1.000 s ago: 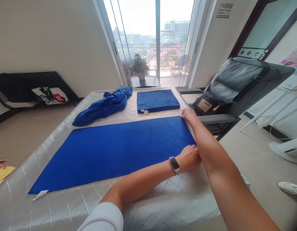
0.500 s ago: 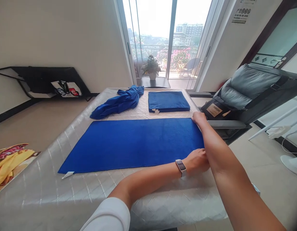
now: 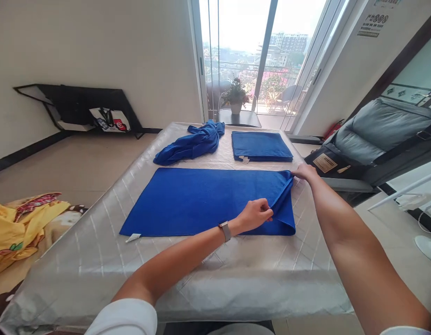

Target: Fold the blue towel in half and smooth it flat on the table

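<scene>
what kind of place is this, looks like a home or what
Probably an apartment living room, high up: sliding glass doors open onto a balcony with city buildings beyond, a grey recliner stands at right, and blue towels lie on a covered table.

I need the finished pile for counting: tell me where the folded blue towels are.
In the head view, the folded blue towels sit at the table's far right, beside the crumpled blue towel and beyond the spread towel.
</scene>
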The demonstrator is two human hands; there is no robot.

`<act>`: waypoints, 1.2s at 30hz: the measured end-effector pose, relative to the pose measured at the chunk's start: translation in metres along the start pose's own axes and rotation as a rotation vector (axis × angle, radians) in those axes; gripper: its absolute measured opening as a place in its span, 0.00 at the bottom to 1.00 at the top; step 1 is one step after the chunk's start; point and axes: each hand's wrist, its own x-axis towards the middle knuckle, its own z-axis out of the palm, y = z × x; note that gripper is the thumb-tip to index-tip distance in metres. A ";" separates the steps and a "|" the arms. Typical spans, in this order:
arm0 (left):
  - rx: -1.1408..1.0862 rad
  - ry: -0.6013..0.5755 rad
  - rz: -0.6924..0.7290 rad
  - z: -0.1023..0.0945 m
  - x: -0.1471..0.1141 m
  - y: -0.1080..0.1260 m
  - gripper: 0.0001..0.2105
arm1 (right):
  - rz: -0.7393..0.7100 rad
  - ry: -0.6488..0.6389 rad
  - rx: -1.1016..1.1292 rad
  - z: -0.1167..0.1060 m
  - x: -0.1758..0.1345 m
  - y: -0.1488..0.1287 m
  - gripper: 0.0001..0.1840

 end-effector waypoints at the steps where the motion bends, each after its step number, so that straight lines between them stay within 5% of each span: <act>1: -0.030 0.005 -0.021 -0.011 -0.007 -0.002 0.05 | 0.016 -0.028 0.009 -0.002 -0.002 -0.003 0.13; 8: -0.094 0.054 0.007 -0.089 -0.072 0.005 0.10 | -0.089 -0.124 0.705 -0.033 -0.027 -0.074 0.09; 12: -0.040 0.165 0.005 -0.139 -0.124 0.020 0.13 | -0.297 -0.185 1.004 -0.051 -0.055 -0.159 0.10; 16: 0.118 0.269 -0.148 -0.187 -0.186 0.016 0.13 | -0.480 -0.273 1.234 -0.048 -0.087 -0.257 0.18; 20: 0.316 0.615 -0.302 -0.224 -0.239 -0.009 0.14 | -0.586 -0.354 1.367 -0.019 -0.110 -0.349 0.18; 24: 0.640 0.843 -0.451 -0.241 -0.265 -0.040 0.12 | -0.593 -0.365 1.286 0.019 -0.125 -0.427 0.13; 28: 0.881 0.887 -0.438 -0.242 -0.270 -0.065 0.11 | -0.684 -0.303 1.058 0.053 -0.139 -0.480 0.06; 36: 0.941 1.018 -0.469 -0.243 -0.273 -0.079 0.10 | -0.879 -0.283 0.801 0.104 -0.145 -0.514 0.14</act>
